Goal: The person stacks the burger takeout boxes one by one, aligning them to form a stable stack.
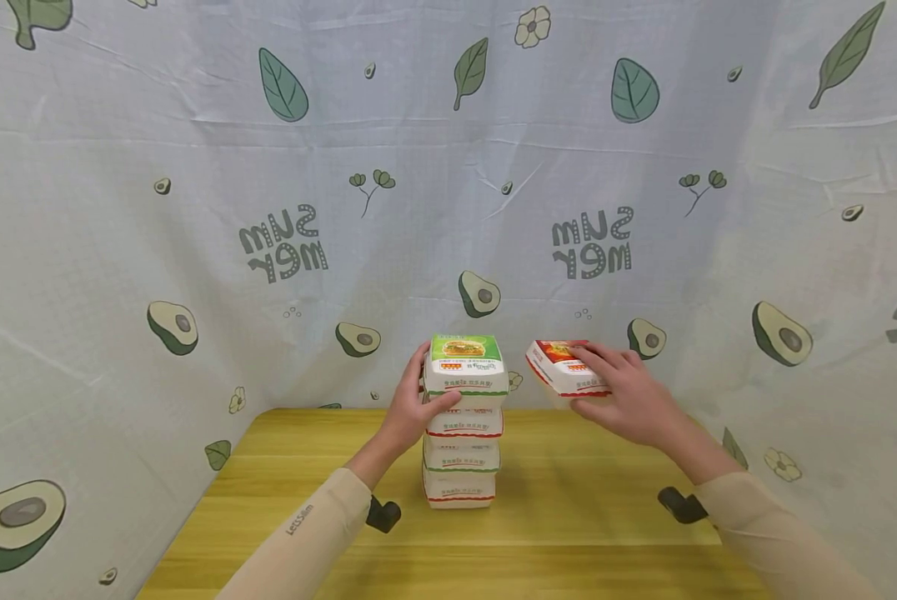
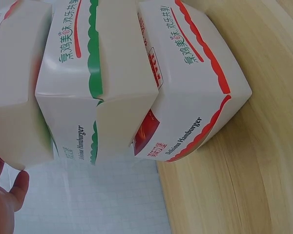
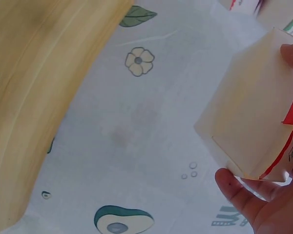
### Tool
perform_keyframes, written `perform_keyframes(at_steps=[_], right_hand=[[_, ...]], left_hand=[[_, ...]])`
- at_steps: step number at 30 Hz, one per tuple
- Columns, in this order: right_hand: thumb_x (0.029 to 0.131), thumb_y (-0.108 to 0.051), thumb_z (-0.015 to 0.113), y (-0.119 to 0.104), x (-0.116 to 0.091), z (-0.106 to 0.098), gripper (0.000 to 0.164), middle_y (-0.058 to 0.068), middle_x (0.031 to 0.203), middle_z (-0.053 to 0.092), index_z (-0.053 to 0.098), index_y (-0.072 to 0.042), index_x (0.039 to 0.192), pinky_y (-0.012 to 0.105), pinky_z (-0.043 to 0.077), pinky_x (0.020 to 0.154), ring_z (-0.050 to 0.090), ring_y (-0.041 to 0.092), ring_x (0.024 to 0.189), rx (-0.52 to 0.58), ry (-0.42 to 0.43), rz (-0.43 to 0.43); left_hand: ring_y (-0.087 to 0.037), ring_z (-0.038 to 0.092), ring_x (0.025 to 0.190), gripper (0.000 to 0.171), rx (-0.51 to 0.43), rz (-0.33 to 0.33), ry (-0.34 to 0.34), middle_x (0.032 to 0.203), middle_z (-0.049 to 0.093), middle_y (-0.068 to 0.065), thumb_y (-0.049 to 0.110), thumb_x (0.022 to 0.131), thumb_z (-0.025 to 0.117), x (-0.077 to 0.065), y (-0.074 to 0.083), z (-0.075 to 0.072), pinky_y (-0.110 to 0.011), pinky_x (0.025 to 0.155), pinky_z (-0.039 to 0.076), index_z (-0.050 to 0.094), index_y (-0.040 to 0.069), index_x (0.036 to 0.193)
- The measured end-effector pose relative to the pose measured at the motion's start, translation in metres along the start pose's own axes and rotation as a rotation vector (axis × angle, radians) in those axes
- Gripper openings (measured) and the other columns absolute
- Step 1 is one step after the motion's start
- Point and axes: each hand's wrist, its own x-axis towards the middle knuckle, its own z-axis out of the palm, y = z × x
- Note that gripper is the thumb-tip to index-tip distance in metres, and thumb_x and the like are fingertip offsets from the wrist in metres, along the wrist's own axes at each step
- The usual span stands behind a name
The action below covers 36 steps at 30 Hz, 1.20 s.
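Several cardboard burger boxes stand in one stack, with red-edged and green-edged ones alternating. The top one is a green-topped burger box (image 1: 465, 371) with a burger picture. My left hand (image 1: 411, 404) grips it at the left side, thumb across its front. In the left wrist view, a green-edged box (image 2: 71, 78) and a red-edged box (image 2: 185, 78) show lower in the stack. To the right of the stack, my right hand (image 1: 628, 396) holds a red-topped burger box (image 1: 563, 367), slightly tilted and off the table. Its pale underside faces the right wrist view, between fingers and thumb.
The stack stands on a wooden table (image 1: 568, 500). A pale curtain (image 1: 418, 167) printed with avocados, leaves and lettering hangs behind and at both sides. A dark wrist-camera piece (image 1: 383, 514) shows under the left wrist, and another (image 1: 681, 505) under the right.
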Motion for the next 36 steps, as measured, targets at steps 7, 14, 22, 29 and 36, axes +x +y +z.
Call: perform_keyframes(at_steps=[7,14,22,29,36], right_hand=[[0.084,-0.044,0.077,-0.005,0.009,-0.005,0.081,0.010,0.154,0.043,0.042,-0.024,0.154,0.055,0.053,0.072,0.043,0.035,0.120,-0.015,0.023,-0.016],[0.085,-0.043,0.076,-0.012,0.017,-0.011,0.080,0.010,0.155,0.042,0.040,-0.024,0.154,0.056,0.053,0.075,0.043,0.035,0.120,-0.013,0.025,-0.027],[0.086,-0.047,0.074,-0.022,0.029,-0.017,0.081,0.008,0.158,0.040,0.038,-0.029,0.155,0.058,0.053,0.078,0.041,0.035,0.128,-0.022,0.015,0.001],[0.087,-0.046,0.073,-0.029,0.039,-0.024,0.079,0.007,0.158,0.039,0.038,-0.028,0.156,0.059,0.053,0.078,0.040,0.036,0.129,0.001,0.010,-0.014],[0.087,-0.046,0.072,-0.037,0.050,-0.029,0.080,0.006,0.160,0.036,0.036,-0.030,0.156,0.059,0.053,0.081,0.038,0.035,0.133,-0.019,-0.008,0.015]], left_hand=[[-0.024,0.060,0.109,0.089,-0.009,-0.007,0.001,0.140,0.049,-0.016,0.016,0.095,0.069,0.001,0.000,0.000,-0.035,0.083,0.057,0.011,0.013,0.162],[-0.024,0.060,0.109,0.089,-0.006,-0.002,0.006,0.139,0.050,-0.017,0.016,0.095,0.069,0.000,-0.001,0.000,-0.035,0.083,0.057,0.010,0.012,0.162],[-0.024,0.060,0.107,0.089,-0.012,0.003,0.012,0.139,0.049,-0.018,0.015,0.094,0.069,0.002,-0.003,-0.001,-0.034,0.081,0.057,0.010,0.012,0.162],[-0.025,0.058,0.108,0.090,-0.003,-0.010,0.019,0.140,0.048,-0.018,0.017,0.094,0.069,0.002,-0.001,-0.001,-0.033,0.082,0.056,0.010,0.012,0.162],[-0.027,0.058,0.112,0.090,-0.010,-0.011,0.020,0.142,0.047,-0.017,0.018,0.094,0.069,0.002,-0.003,-0.002,-0.035,0.085,0.056,0.010,0.013,0.162]])
